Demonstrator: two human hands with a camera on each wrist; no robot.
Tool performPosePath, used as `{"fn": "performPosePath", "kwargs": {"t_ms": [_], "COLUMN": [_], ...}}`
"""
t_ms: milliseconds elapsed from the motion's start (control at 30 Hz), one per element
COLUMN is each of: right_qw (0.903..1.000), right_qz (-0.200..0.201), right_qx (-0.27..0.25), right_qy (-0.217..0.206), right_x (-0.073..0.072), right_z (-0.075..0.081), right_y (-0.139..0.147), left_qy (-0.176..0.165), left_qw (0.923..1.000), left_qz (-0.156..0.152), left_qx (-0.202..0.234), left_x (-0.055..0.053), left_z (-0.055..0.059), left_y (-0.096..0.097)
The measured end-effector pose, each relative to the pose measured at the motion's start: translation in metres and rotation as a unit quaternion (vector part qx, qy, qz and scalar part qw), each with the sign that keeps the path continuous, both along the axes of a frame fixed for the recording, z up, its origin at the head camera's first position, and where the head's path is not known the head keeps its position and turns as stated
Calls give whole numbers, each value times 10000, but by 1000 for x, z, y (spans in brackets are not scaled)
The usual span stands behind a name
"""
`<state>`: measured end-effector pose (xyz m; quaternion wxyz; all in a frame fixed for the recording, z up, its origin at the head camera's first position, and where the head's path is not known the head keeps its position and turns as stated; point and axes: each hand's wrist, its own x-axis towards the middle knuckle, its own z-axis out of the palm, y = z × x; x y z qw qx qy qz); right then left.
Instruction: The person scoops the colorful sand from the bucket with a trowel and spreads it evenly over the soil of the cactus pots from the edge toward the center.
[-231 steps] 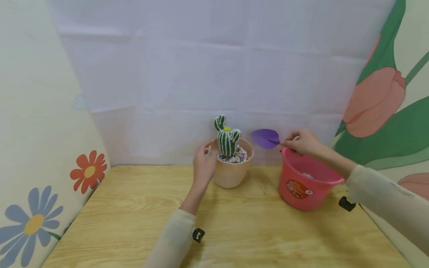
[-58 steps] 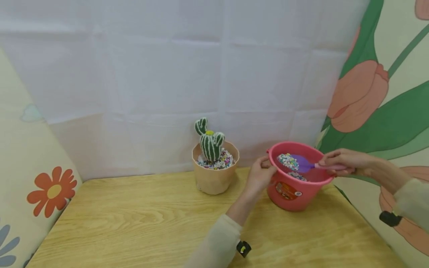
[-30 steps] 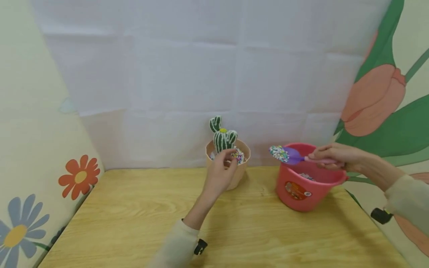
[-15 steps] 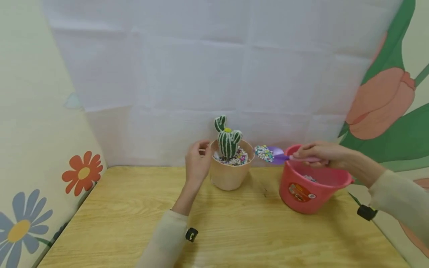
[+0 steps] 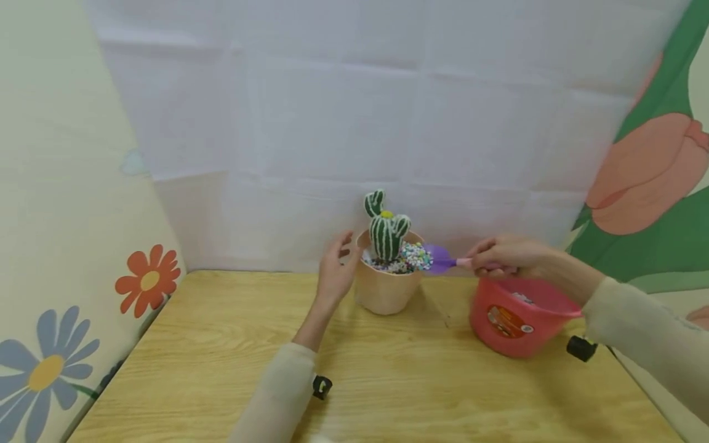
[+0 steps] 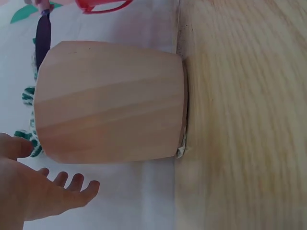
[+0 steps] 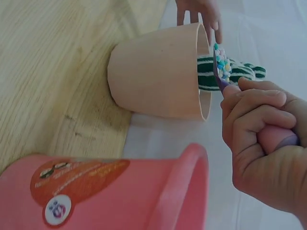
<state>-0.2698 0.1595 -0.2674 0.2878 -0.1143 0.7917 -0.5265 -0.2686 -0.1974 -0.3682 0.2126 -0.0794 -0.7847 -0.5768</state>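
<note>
My right hand (image 5: 506, 257) grips the pink handle of a small trowel (image 5: 440, 259) with a purple blade. Multicoloured pebbles (image 5: 416, 255) are heaped on the blade, which is held level over the right rim of a peach flower pot (image 5: 388, 292). In that pot stands a green-and-white knitted cactus (image 5: 386, 237) with similar pebbles round its base. My left hand (image 5: 335, 271) is beside the pot's left side, fingers loosely spread and holding nothing; the left wrist view shows a gap between the hand (image 6: 43, 191) and the pot (image 6: 110, 103).
A pink bucket (image 5: 506, 317) with an orange label stands right of the pot, under my right forearm, with some pebbles inside. Both stand on a wooden table (image 5: 221, 344). A white cloth (image 5: 310, 123) hangs directly behind.
My right hand has carried the loaded trowel left from the bucket to above the pot. My left hand, earlier at the bucket rim, has moved to the pot's left side.
</note>
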Motion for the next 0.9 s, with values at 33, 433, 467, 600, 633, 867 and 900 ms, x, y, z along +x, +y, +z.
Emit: {"fn": "performPosePath", "kwargs": {"t_ms": [33, 433, 467, 600, 633, 867, 900], "right_qw": [10000, 9969, 9962, 9941, 9936, 9897, 9887], "right_qz": [33, 607, 623, 590, 584, 670, 669], "right_qx": [-13, -178, -228, -370, -387, -600, -653], "right_qy": [-24, -477, -563, -833, -888, -1118, -1173], "right_x": [-1, -13, -13, -15, -15, -19, -19], "right_z": [-1, -9, -10, -11, -12, -14, -14], "right_y": [-4, -40, -43, -56, -59, -78, -80], "left_qy": [-93, -660, -677, -766, -778, -761, -747], "left_qw": [9999, 9927, 9922, 9891, 9883, 9848, 9850], "left_qz": [-91, -431, -417, -449, -471, -517, -523], "left_qx": [81, 917, 955, 1175, 1227, 1475, 1462], "left_x": [0, -2, -1, -1, -2, -2, -3], "left_z": [-1, -11, -10, -9, -9, -10, -10], "left_y": [0, 4, 4, 3, 3, 5, 5]}}
